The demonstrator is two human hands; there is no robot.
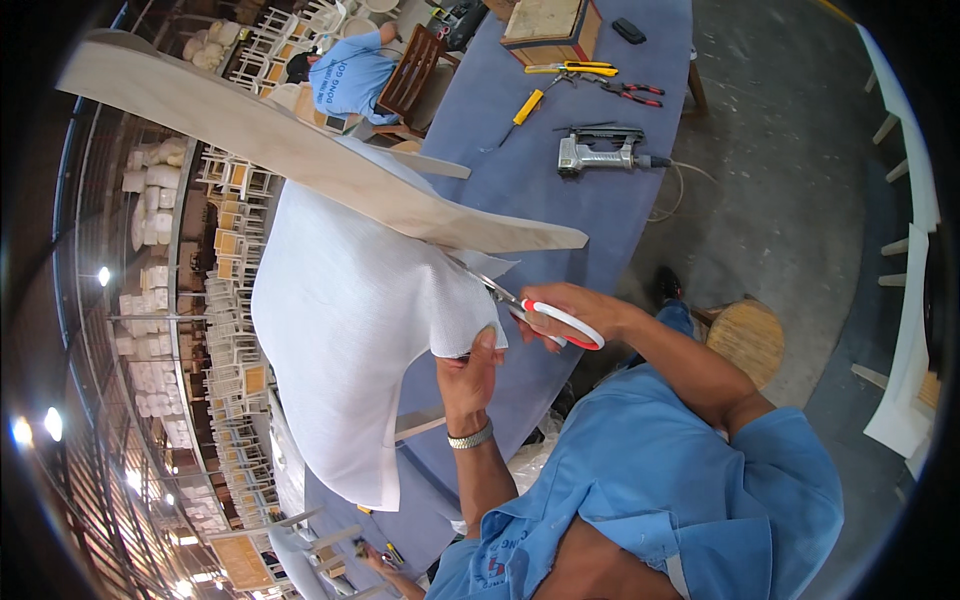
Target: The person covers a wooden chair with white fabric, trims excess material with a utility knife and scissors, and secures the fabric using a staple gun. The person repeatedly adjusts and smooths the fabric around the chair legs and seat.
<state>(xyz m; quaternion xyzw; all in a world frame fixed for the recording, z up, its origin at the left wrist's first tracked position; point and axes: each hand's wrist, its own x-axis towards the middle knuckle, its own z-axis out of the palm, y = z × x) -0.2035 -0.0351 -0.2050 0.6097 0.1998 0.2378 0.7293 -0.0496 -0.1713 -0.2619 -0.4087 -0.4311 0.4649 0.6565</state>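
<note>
White fabric point(335, 270) drapes over a chair with a pale wooden frame point(330, 155), which lies tipped on the blue-grey table cover point(560, 215). My left hand point(468, 378), a metal-banded watch on its wrist, pinches the fabric's loose edge between thumb and fingers. In my right hand point(572, 306) are scissors point(585, 333) with red and white handles. Their blades reach the fabric beside a wooden chair leg point(530, 232), and the blade tips are partly hidden by the cloth there.
On the table's far part lie a staple gun point(600, 152) with an air hose, red-handled pliers point(635, 92), a yellow-handled tool point(527, 107) and a wooden box point(552, 32). A round stool point(745, 343) stands at right. A co-worker point(350, 75) sits beyond; stacked chairs point(235, 330) line the left.
</note>
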